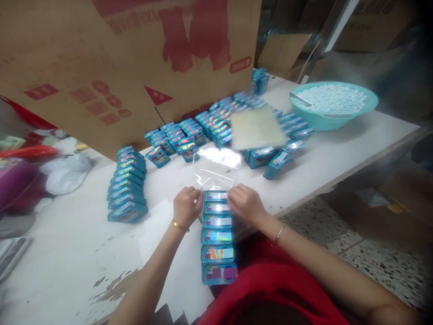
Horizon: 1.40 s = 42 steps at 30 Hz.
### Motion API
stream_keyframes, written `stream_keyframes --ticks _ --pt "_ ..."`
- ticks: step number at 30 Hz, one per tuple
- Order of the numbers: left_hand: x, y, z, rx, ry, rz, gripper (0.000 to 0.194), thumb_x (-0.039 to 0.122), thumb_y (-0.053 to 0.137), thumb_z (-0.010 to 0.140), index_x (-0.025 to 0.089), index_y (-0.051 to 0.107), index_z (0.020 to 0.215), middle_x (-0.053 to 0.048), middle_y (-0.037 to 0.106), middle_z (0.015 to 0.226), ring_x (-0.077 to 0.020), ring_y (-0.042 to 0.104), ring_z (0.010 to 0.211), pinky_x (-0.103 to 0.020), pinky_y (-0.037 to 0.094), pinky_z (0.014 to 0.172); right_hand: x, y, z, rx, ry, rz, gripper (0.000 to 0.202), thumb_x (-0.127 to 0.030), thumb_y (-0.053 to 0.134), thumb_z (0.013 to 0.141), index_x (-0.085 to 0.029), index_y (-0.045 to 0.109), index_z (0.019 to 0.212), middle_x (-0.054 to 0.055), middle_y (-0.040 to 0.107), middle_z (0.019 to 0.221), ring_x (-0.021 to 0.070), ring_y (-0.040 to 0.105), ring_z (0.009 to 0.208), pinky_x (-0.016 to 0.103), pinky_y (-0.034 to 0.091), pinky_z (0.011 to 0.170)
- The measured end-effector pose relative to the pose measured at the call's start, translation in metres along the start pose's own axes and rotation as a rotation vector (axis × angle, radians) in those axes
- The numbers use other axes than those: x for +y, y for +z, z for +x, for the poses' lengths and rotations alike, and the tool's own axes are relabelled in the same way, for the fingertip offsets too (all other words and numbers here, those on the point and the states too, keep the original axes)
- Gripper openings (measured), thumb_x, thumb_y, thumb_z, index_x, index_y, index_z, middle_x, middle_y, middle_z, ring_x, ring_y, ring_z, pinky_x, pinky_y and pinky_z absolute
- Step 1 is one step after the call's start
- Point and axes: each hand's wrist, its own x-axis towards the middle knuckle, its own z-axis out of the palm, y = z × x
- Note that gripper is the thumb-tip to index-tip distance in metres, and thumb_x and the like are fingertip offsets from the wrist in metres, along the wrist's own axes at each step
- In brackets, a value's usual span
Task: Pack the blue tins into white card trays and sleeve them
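Note:
A row of several blue packs runs from the table edge up between my hands. Beyond its far end, a clear plastic bag lies with its mouth toward the packs. My left hand, wearing a gold bracelet at the wrist, is closed at the bag's left corner beside the farthest pack. On the opposite side, my right hand has its fingers pressed together at the bag's right corner, against that same pack. Both hands pinch the bag's edges, though the fingertips are partly hidden.
A curved stack of blue packs stands at the left. More packs line the big cardboard box. A pale square piece rests over some. The turquoise basin of small white pieces is at the back right.

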Motion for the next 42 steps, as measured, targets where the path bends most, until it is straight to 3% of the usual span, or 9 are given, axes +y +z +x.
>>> stream_keyframes --ticks 3,8,12,15,18,24,29,36,42 --pt "-0.004 0.003 -0.011 0.103 -0.015 -0.008 0.032 0.026 0.048 0.089 0.019 0.054 0.058 -0.001 0.051 0.057 -0.0137 0.043 0.057 -0.027 0.035 0.057 -0.002 0.002 0.004 0.005 -0.046 0.019 0.022 -0.013 0.046 0.085 -0.018 0.052 0.064 0.002 0.051 0.062 0.0164 0.039 0.064 0.029 0.027 0.058" --pt "-0.01 0.002 -0.038 0.139 0.161 0.034 0.017 0.019 0.054 0.084 0.02 0.058 0.067 -0.002 0.056 0.062 -0.0156 0.049 0.063 -0.029 0.039 0.062 -0.006 0.001 -0.01 -0.026 -0.061 0.1 0.022 -0.016 0.042 0.089 -0.018 0.056 0.072 0.003 0.055 0.065 0.0169 0.043 0.066 0.029 0.03 0.062" --pt "-0.015 0.013 -0.049 0.187 0.065 0.061 0.008 0.021 0.057 0.082 0.02 0.059 0.074 -0.004 0.061 0.072 -0.0164 0.052 0.066 -0.029 0.04 0.063 -0.009 0.013 -0.029 -0.051 0.183 0.134 0.016 -0.028 0.047 0.087 -0.016 0.057 0.09 0.005 0.061 0.075 0.0176 0.05 0.07 0.028 0.033 0.066" --pt "-0.018 0.024 -0.049 0.148 -0.001 0.084 0.017 0.024 0.055 0.083 0.019 0.056 0.067 -0.003 0.059 0.067 -0.0159 0.052 0.063 -0.029 0.037 0.061 -0.011 0.026 -0.036 -0.158 0.371 0.083 0.022 -0.036 0.048 0.086 -0.016 0.056 0.089 0.003 0.06 0.067 0.0163 0.051 0.062 0.027 0.031 0.062" --pt "-0.017 0.025 -0.049 0.112 0.013 0.107 0.026 0.022 0.05 0.085 0.019 0.051 0.059 -0.003 0.056 0.063 -0.0163 0.052 0.063 -0.029 0.034 0.06 -0.013 0.034 -0.036 -0.279 0.449 -0.005 0.022 -0.035 0.046 0.088 -0.016 0.057 0.085 0.002 0.06 0.06 0.0153 0.052 0.056 0.027 0.026 0.058" --pt "-0.01 0.016 -0.062 0.1 0.069 0.102 0.028 0.022 0.047 0.086 0.02 0.047 0.058 0.0 0.046 0.054 -0.0155 0.043 0.056 -0.03 0.03 0.06 -0.014 0.032 -0.035 -0.271 0.417 -0.034 0.031 -0.038 0.042 0.09 -0.016 0.061 0.082 0.004 0.064 0.06 0.0157 0.057 0.055 0.027 0.024 0.056" --pt "-0.015 0.017 -0.057 0.072 0.018 0.033 0.024 0.021 0.048 0.084 0.02 0.047 0.06 -0.001 0.05 0.057 -0.0153 0.045 0.057 -0.03 0.03 0.061 -0.01 0.035 -0.024 -0.228 0.421 -0.021 0.032 -0.04 0.043 0.091 -0.017 0.061 0.079 0.005 0.066 0.061 0.0162 0.06 0.056 0.026 0.024 0.055" --pt "-0.023 0.02 -0.04 0.035 0.039 0.031 0.024 0.02 0.048 0.084 0.02 0.045 0.06 0.001 0.048 0.057 -0.0149 0.044 0.058 -0.03 0.029 0.062 -0.007 0.035 -0.01 -0.356 0.447 -0.073 0.027 -0.038 0.044 0.091 -0.017 0.061 0.089 0.006 0.07 0.069 0.0182 0.063 0.06 0.026 0.024 0.053" --pt "-0.023 0.022 -0.039 0.075 0.043 0.086 0.021 0.02 0.052 0.083 0.02 0.047 0.062 0.0 0.049 0.059 -0.0156 0.042 0.058 -0.031 0.029 0.063 -0.002 0.042 -0.002 -0.37 0.439 -0.11 0.029 -0.035 0.043 0.09 -0.015 0.057 0.107 0.009 0.071 0.075 0.0204 0.064 0.062 0.027 0.026 0.053"
